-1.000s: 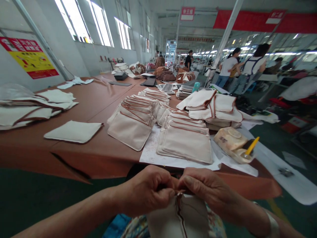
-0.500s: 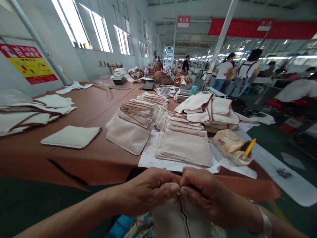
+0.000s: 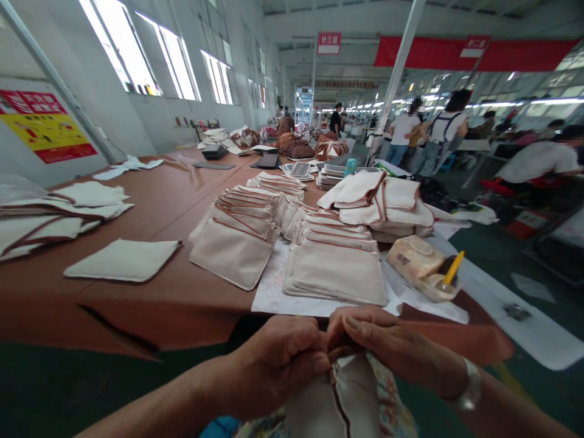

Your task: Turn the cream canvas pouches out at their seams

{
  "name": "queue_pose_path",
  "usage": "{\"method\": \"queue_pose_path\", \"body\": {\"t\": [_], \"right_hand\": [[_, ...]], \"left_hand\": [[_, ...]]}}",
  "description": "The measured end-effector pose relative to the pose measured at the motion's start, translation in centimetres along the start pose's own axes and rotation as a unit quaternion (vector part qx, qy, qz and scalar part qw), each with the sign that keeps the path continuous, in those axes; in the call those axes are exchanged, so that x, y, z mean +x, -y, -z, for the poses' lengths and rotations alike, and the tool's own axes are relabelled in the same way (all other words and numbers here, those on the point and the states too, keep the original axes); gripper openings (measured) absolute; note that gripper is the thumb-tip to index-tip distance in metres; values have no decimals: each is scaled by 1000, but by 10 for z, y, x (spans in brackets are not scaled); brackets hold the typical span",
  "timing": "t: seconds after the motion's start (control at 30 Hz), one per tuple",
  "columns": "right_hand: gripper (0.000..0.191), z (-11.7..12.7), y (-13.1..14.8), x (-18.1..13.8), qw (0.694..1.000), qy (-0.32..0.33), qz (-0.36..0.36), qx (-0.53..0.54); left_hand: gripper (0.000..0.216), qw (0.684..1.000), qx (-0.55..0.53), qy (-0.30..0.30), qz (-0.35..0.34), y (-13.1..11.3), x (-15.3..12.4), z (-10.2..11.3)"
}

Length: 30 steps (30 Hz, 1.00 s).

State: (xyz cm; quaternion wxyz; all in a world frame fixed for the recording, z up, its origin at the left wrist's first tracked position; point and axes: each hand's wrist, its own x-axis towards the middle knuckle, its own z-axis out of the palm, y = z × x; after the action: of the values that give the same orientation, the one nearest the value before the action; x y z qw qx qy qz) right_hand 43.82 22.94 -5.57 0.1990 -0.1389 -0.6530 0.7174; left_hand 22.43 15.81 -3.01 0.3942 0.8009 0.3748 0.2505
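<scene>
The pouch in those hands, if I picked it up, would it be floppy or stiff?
The pouch would probably bend quite easily: its brown slit looks wavy. It may still keep some shape, since its sides look fairly smooth. And it likely wouldn't roll, because those sides look more flat than round.

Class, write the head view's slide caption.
Left hand and right hand close together on a cream piece before a brown table.

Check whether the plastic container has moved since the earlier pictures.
No; the plastic container keeps its spot near the right corner of the brown table.
</scene>
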Motion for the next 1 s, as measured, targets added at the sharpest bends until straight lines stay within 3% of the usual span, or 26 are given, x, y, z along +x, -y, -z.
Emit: {"method": "queue_pose_path", "body": {"t": [0.27, 0.47, 0.6, 0.8, 0.87, 1.0], "right_hand": [[33, 3, 14, 5, 989, 53, 11, -136], [25, -13, -3, 2, 964, -63, 43, -257], [33, -6, -13, -1, 980, -43, 60, -182], [33, 10, -4, -4, 975, -27, 91, -201], [38, 13, -1, -1, 981, -19, 71, -178], [45, 15, 4, 6, 990, 19, 14, -138]], "left_hand": [[17, 995, 80, -19, -50, 2, -1, 3], [24, 995, 84, -58, -19, 8, 0, -2], [35, 998, -23, -49, 11, 18, 2, 1], [42, 969, -228, 82, 52, 9, 1, 23], [40, 966, -232, 103, 47, 6, 0, 28], [37, 987, -126, 75, 72, 5, -1, 33]]}}
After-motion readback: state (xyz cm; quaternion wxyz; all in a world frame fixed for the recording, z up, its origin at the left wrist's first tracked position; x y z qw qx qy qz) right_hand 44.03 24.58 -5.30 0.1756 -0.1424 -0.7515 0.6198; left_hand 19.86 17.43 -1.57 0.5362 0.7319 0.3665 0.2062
